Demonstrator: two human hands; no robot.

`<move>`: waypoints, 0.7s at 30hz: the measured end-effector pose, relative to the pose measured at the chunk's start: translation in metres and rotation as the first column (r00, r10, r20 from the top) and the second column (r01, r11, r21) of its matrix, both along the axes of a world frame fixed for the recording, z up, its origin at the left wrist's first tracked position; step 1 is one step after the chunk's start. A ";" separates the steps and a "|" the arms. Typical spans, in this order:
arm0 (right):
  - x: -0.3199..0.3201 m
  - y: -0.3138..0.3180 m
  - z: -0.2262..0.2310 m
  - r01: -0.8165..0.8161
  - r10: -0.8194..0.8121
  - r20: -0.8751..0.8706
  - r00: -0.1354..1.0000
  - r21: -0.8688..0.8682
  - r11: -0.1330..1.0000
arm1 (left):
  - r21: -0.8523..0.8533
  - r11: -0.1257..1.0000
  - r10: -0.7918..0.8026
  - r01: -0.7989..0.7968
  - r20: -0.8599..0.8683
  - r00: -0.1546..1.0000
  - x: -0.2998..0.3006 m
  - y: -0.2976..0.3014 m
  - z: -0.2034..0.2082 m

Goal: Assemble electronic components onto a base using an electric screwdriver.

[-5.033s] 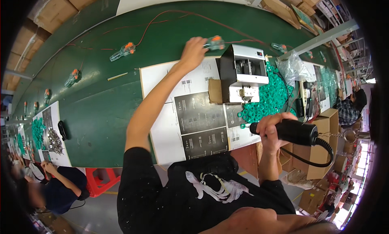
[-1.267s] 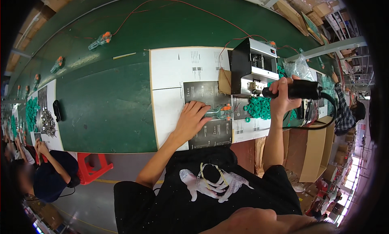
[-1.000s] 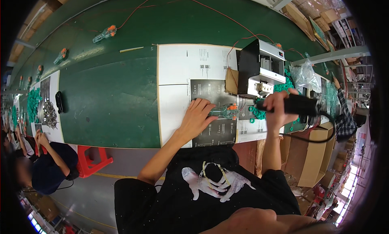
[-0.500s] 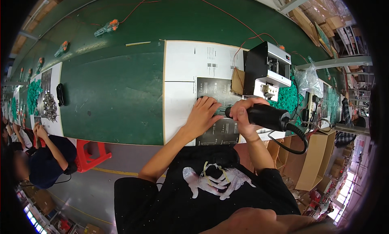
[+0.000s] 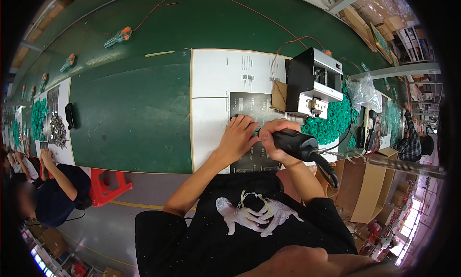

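My right hand (image 5: pixel 276 141) is wrapped round a black electric screwdriver (image 5: pixel 298 143), its cord end tilted down toward the right. The front end of the tool points left, close to my left hand (image 5: pixel 238 137). My left hand's fingers are bent over a small clear plastic piece (image 5: pixel 256 132), pressing it on the black printed sheet (image 5: pixel 254 157). Most of that piece is hidden under the fingers and behind the right hand. Contact between the tool's tip and the piece cannot be made out.
Beyond my right hand stands a black and silver machine (image 5: pixel 314 82), with a pile of green rings (image 5: pixel 329 126) beside it. A clear bag (image 5: pixel 363 92) lies farther right. Orange-ended clear pieces (image 5: pixel 118 37) lie along the green table (image 5: pixel 129 99). Another person (image 5: pixel 57 193) sits at the left.
My right hand has brought the screwdriver left, closer to my left hand, and its rear end has swung down. My left hand stays nearly in place. The whole view has shifted slightly.
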State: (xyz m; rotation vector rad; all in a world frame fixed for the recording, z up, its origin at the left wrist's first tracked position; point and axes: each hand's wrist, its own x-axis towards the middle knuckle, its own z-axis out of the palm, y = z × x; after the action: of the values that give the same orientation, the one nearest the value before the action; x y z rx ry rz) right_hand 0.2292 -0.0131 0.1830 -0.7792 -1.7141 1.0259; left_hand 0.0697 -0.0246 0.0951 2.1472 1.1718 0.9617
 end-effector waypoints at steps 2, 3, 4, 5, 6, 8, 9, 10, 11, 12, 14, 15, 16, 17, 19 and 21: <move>0.001 0.001 0.002 0.013 -0.014 0.018 1.000 0.037 0.999 | -0.008 1.000 -0.003 0.003 0.005 1.000 0.003 -0.001 0.004; 0.002 0.002 0.003 0.020 -0.023 0.038 0.999 0.070 0.997 | -0.019 1.000 -0.001 0.001 0.011 1.000 0.006 -0.001 0.006; 0.004 0.002 0.004 0.027 -0.033 0.058 0.998 0.104 0.994 | -0.030 1.000 0.001 -0.001 0.017 1.000 0.008 -0.002 0.008; 0.012 0.003 0.001 0.034 -0.040 0.056 0.998 0.107 0.994 | -0.027 1.000 -0.006 0.006 0.015 1.000 0.011 -0.002 0.011; 0.023 0.004 -0.007 0.012 -0.010 0.139 0.990 -0.014 1.000 | -0.022 1.000 -0.006 0.006 0.017 1.000 0.015 -0.002 0.013; 0.042 0.007 -0.017 -0.013 0.087 0.281 0.956 -0.257 0.966 | -0.010 1.000 0.002 -0.002 0.017 1.000 0.020 0.000 0.018; 0.042 0.006 -0.001 -0.039 -0.032 -0.196 0.980 -0.350 0.936 | -0.006 1.000 -0.001 0.001 0.015 1.000 0.020 0.003 0.019; 0.041 0.006 0.021 -0.109 -0.188 -0.613 0.768 -0.414 0.904 | 0.013 1.000 0.015 -0.015 0.014 1.000 0.017 0.009 0.019; 0.056 0.015 0.034 0.072 -0.212 -0.619 0.756 -0.243 0.967 | 0.033 0.999 0.030 -0.030 0.014 0.999 0.012 0.018 0.019; 0.074 0.028 0.045 0.244 -0.227 -0.633 0.740 -0.061 0.968 | 0.052 0.997 0.053 -0.054 0.010 0.999 0.002 0.026 0.019; 0.098 0.040 0.090 0.618 -0.531 -0.449 0.718 0.060 0.784 | 0.181 0.961 0.210 -0.210 0.019 0.977 -0.037 0.058 0.019; 0.112 0.045 0.094 0.630 -0.541 -0.449 0.711 0.067 0.773 | 0.220 0.940 0.270 -0.262 -0.005 0.963 -0.055 0.082 0.022; 0.125 0.050 0.097 0.647 -0.559 -0.428 0.711 0.084 0.758 | 0.262 0.912 0.333 -0.314 -0.028 0.943 -0.074 0.107 0.027; 0.135 0.055 0.100 0.654 -0.569 -0.409 0.713 0.097 0.750 | 0.250 0.901 0.370 -0.354 -0.017 0.929 -0.093 0.130 0.032; 0.143 0.062 0.100 0.652 -0.569 -0.394 0.721 0.109 0.750 | 0.200 0.877 0.452 -0.437 -0.034 0.891 -0.128 0.174 0.033; 0.149 0.065 0.098 0.638 -0.588 -0.337 0.735 0.050 0.769 | 0.167 0.864 0.489 -0.474 -0.057 0.871 -0.147 0.216 0.024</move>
State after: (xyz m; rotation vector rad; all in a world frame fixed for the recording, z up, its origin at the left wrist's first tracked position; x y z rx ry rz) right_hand 0.3778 0.0521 0.2806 -0.9408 -1.1234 0.4951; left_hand -0.0772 0.1912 0.1195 2.0690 1.7957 1.1929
